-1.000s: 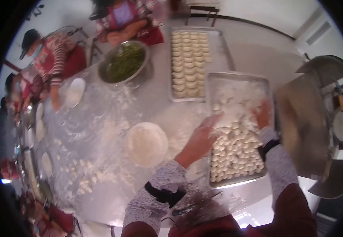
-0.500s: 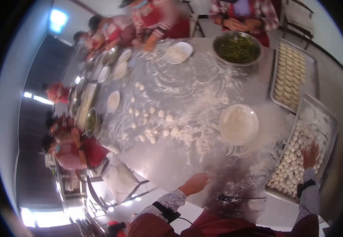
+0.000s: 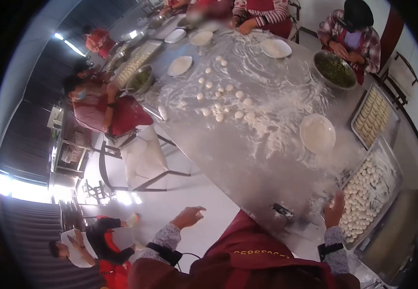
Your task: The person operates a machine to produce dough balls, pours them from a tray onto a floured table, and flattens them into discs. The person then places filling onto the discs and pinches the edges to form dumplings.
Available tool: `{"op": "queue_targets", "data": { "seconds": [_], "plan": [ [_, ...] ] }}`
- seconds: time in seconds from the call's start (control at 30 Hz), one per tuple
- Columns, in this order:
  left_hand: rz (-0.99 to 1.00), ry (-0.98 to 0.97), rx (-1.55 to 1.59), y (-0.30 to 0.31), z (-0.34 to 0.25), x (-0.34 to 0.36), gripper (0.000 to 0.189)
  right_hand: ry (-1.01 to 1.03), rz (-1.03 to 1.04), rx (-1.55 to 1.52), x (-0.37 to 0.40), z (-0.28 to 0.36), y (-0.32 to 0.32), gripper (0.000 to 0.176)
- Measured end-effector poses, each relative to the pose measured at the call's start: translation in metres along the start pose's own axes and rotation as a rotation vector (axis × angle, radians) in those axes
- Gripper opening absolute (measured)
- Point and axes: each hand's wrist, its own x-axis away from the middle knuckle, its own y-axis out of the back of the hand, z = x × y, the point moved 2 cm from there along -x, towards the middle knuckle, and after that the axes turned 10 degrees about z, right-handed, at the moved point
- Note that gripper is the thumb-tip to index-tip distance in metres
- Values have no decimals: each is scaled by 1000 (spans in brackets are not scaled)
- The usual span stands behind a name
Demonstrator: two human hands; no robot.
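Note:
My left hand [image 3: 188, 217] is held over the floor, off the table's near edge. Its fingers are loosely bent and apart, and nothing shows in them. Beside the left rim of a metal tray [image 3: 396, 185], my right hand [image 3: 334, 209] has its fingers raised and holds nothing visible. Many small pale dough pieces [image 3: 360, 202] fill much of that tray, with loose flour along its right part. On the table [image 3: 218, 164], a white bowl of flour [image 3: 318, 134] stands beyond my right hand. Several round dough pieces [image 3: 220, 116] lie scattered farther off.
A second tray holds rows of folded dumplings [image 3: 373, 115]. Near it is a metal bowl of green filling [image 3: 335, 70], with a person [image 3: 351, 36] behind it. A small black object [image 3: 282, 210] lies at the near edge. A chair [image 3: 144, 156] and another person [image 3: 107, 108] are left.
My view has turned left and shows more floor. My right hand has left the dough pieces for the tray's left side. My left hand has moved off the table.

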Motion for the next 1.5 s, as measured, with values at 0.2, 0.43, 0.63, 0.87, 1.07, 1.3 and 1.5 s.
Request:
{"op": "queue_targets", "data": {
  "seconds": [0.2,0.43,0.63,0.87,1.07,1.3,1.5],
  "plan": [
    [-40,-111,104,59,17,-60,33,90,94,-154,-77,120,-26,62],
    [-416,-217,-138,224,70,-224,61,-84,233,-233,-254,206,-125,63],
    [-604,-98,-192,355,61,-319,76,-259,-21,129,-355,250,-171,58],
    [-641,-338,-517,403,36,-404,67,-332,-35,316,-361,287,-170,60],
    [-684,-433,-556,440,-27,-464,55,-333,-12,276,-362,288,-166,63],
    [-51,-968,-579,414,-31,-427,36,-359,16,265,-362,289,-163,61],
    [-274,-629,-228,401,-14,-430,31,-365,14,294,-362,287,-165,60]
  ]
}}
